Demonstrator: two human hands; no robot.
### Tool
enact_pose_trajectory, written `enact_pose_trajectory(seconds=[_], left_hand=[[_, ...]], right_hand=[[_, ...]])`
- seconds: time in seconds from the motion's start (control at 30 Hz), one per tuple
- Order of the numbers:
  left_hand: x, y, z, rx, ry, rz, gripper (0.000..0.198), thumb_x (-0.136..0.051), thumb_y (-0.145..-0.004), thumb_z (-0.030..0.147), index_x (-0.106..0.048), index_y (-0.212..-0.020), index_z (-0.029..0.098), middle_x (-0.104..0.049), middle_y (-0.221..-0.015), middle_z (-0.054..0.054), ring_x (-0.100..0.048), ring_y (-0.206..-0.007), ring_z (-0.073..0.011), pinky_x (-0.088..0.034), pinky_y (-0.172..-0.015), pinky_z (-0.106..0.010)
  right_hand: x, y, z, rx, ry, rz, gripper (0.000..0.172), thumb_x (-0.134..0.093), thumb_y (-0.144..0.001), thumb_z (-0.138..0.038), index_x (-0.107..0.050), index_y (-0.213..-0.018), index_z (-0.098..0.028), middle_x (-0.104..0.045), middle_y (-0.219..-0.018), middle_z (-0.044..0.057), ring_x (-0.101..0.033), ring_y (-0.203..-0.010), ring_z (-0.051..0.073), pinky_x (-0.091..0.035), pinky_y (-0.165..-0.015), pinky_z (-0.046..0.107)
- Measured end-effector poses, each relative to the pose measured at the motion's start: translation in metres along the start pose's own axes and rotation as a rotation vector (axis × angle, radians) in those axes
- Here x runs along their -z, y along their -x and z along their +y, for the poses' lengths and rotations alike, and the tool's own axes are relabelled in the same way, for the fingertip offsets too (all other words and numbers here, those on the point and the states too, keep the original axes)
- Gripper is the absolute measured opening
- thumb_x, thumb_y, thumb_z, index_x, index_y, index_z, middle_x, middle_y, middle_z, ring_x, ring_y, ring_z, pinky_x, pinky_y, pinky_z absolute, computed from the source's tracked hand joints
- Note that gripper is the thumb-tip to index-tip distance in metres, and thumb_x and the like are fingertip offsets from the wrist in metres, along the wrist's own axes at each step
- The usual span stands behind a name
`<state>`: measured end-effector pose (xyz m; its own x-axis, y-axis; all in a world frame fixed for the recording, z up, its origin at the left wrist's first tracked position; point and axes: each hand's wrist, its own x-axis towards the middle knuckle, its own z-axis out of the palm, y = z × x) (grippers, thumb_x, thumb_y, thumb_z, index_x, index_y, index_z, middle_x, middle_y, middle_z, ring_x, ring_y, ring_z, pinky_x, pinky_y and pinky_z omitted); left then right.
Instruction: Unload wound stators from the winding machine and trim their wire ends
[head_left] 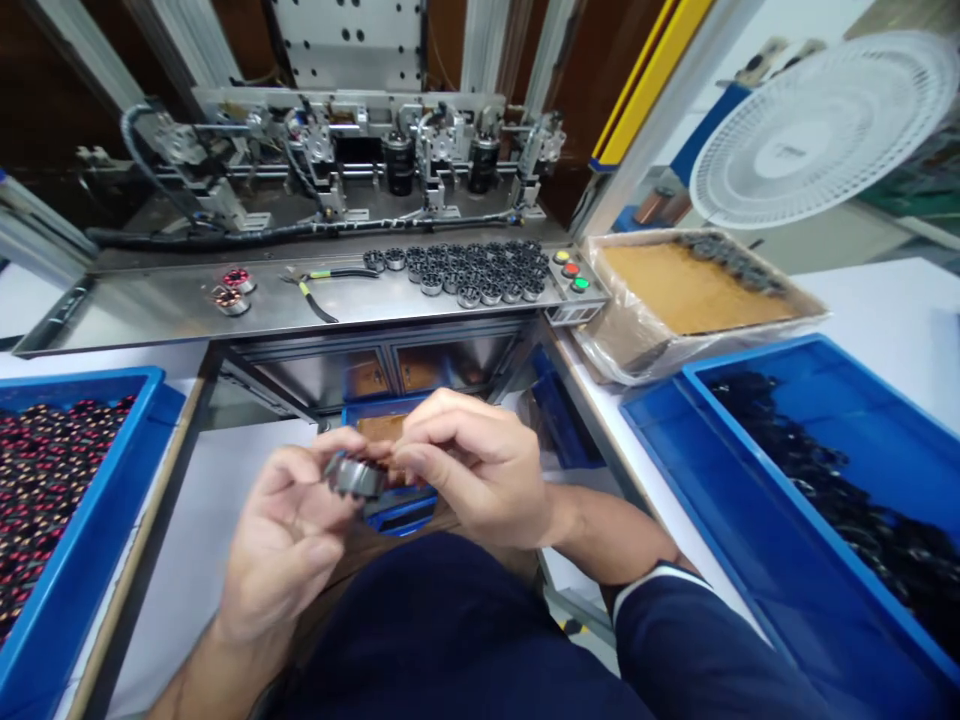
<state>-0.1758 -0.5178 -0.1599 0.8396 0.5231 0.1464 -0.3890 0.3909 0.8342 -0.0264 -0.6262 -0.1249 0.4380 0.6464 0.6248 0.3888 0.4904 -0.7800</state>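
Note:
My left hand (277, 540) holds a motor stator (360, 479) by its rim between thumb and fingers, in front of my body. The stator is a short ring with a grey metal side and dark teeth around its edge. Close against its right side, my right hand (484, 470) is closed in a pinch. Whatever lies between those fingertips is hidden or too fine to name. On the metal ledge ahead are two wound stators (232, 290) with copper and red wire, a pair of cutting pliers (311, 290) with black and yellow handles, and a block of bare dark stators (480, 268).
Behind the ledge stands a winding machine (401, 165). Push buttons (571, 270) sit at the ledge's right end. A blue bin (154, 385) of wound stators is left; a plastic-lined carton (637, 345) and a blue bin (817, 350) of dark parts are right. A white fan (787, 150) overhangs.

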Motion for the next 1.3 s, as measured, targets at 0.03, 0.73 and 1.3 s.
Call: enact_pose_trajectory(seconds=[0.03, 0.73, 1.3], left_hand=[[0.001, -0.001, 0.0, -0.02, 0.014, 0.024, 0.033, -0.08, -0.072, 0.026, -0.061, -0.099, 0.029, -0.068, -0.107, 0.001, -0.065, -0.111, -0.0212, -0.057, -0.092, -0.033], [-0.007, -0.005, -0.015, -0.105, -0.142, 0.028, 0.046, -0.079, -0.072, 0.012, -0.061, -0.111, 0.027, -0.064, -0.11, -0.002, -0.067, -0.098, -0.0169, -0.057, -0.085, -0.027], [0.007, -0.019, -0.01, -0.166, -0.074, 0.07, 0.029, -0.081, -0.071, 0.013, -0.072, -0.095, 0.027, -0.07, -0.115, -0.001, -0.071, -0.098, -0.0179, -0.058, -0.086, -0.026]], right_hand=[[0.0, -0.001, 0.001, 0.011, -0.032, -0.009, 0.009, -0.065, -0.086, -0.012, -0.068, -0.077, -0.014, -0.066, -0.07, 0.004, -0.062, -0.067, 0.013, -0.053, -0.064, 0.027], [0.005, -0.003, 0.005, 0.059, -0.006, 0.004, 0.008, -0.065, -0.085, -0.009, -0.068, -0.078, -0.011, -0.066, -0.066, 0.006, -0.061, -0.066, 0.013, -0.052, -0.061, 0.026], [-0.03, 0.023, -0.007, -0.561, -0.4, 0.086, 0.018, -0.071, -0.082, -0.024, -0.065, -0.067, -0.015, -0.061, -0.062, 0.0, -0.056, -0.056, 0.01, -0.048, -0.055, 0.023]])
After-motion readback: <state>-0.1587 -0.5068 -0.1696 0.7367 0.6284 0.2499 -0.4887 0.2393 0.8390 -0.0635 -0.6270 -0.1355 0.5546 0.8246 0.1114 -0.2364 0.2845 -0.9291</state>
